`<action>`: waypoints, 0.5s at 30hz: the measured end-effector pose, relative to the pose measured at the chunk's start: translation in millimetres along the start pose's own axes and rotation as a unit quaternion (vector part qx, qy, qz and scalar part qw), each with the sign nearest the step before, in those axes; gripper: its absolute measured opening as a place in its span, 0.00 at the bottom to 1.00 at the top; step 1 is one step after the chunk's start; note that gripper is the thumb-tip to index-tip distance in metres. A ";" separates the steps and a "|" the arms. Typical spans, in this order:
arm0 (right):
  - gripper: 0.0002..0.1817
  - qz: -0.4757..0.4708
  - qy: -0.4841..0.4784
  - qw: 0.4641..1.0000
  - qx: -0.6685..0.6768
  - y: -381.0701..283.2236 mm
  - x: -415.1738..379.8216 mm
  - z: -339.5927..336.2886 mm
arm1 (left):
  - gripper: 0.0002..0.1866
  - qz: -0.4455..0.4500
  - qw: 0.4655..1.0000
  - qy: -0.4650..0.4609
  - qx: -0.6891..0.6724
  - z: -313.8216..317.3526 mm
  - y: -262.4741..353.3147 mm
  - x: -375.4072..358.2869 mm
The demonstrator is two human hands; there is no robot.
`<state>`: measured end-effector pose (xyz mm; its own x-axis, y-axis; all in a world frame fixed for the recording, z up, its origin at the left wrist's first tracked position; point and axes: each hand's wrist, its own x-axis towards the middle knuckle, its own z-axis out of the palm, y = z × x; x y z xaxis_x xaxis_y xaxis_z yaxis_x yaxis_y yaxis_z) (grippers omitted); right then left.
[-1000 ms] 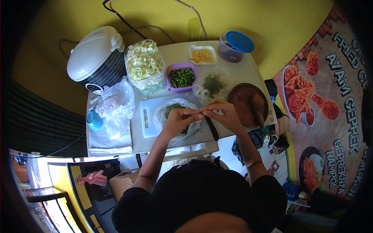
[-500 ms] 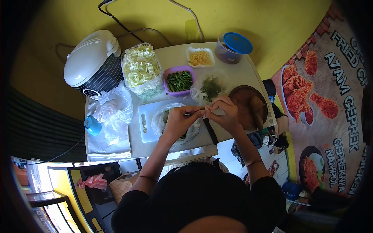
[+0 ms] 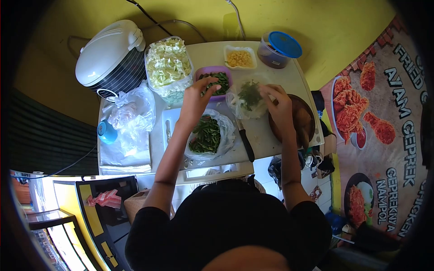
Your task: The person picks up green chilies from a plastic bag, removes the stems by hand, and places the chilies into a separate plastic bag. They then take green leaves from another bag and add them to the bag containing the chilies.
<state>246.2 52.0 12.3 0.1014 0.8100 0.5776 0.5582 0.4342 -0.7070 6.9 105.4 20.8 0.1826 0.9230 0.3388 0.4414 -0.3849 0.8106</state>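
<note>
My left hand [image 3: 197, 100] hovers over the near left part of a purple container [image 3: 210, 70] of green chilies [image 3: 221, 82]. Its thumb and fingers are apart, with nothing visible between them. My right hand [image 3: 279, 105] reaches over the right side of a clear plastic bag [image 3: 236, 102] holding thin green stems [image 3: 249, 94]. The fingers there are loosely bent and look parted; I see nothing held. Between my forearms, another plastic bag [image 3: 229, 135] full of green chilies [image 3: 205, 139] lies open on a white cutting board [image 3: 168, 118].
A black-handled knife [image 3: 246, 143] lies right of the chili bag. A brown mortar with a pestle [image 3: 304, 118] stands at the right. Behind are a tub of chopped cabbage [image 3: 168, 63], a dish of yellow pieces [image 3: 239, 58] and a blue-lidded container [image 3: 281, 49]. A rice cooker [image 3: 110, 56] stands at left.
My hands, pinched together over the board before, have come apart. The left went up and left to the purple container, the right to the stem bag. The chili bag is now uncovered.
</note>
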 end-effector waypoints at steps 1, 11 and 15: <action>0.09 0.000 -0.004 1.000 0.003 -7.6 -3.8 -2.2 | 0.12 -0.004 1.000 0.003 0.001 -7.7 4.0 -9.2; 0.10 -0.052 -0.233 0.966 0.100 -41.3 -43.8 53.7 | 0.15 -0.110 0.993 -0.020 0.032 -53.1 -0.5 -119.5; 0.10 -0.046 -0.289 0.954 0.056 -30.8 -47.1 76.5 | 0.18 -0.080 0.991 -0.056 0.089 -51.6 -11.3 -139.6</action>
<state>161.3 30.6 -24.4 -0.4336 0.8346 0.3399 0.4475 0.5268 -0.7227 -68.9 -19.1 -10.9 0.1889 0.9705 0.1498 0.6192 -0.2361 0.7489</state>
